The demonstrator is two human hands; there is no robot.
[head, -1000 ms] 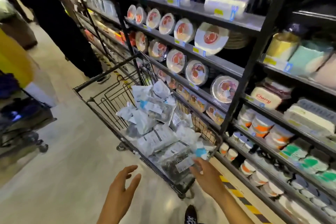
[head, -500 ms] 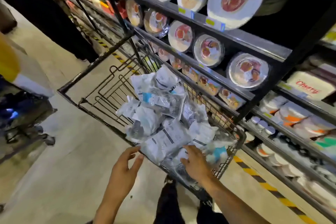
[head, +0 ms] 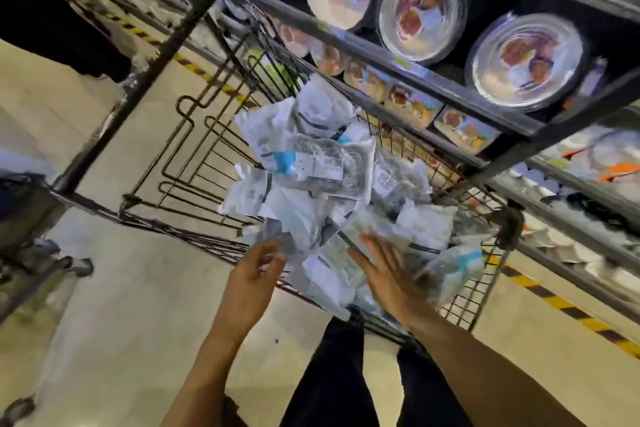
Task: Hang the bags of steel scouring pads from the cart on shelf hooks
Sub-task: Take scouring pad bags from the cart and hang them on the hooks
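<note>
Bags of steel scouring pads (head: pixel 322 180) heap in the wire cart (head: pixel 114 113) at frame centre, the right hand (head: pixel 389 276) resting with fingers spread on them and the left hand (head: pixel 251 276) too blurred to tell, so best pinch 1 bag by its top edge.

Round plastic-wrapped dishes (head: pixel 526 61) stand on edge along dark metal shelves (head: pixel 415 76), with smaller picture-printed boxes (head: pixel 465 130) on the tier beneath. Yellow-and-black hazard tape (head: pixel 561 305) runs along the pale floor (head: pixel 121 322). A blurred castor wheel (head: pixel 83 267) shows at the left.

Both bare arms outstretched, left hand (head: pixel 254 282) loosely curved, right hand (head: pixel 389 276) flat, fingers spread.
</note>
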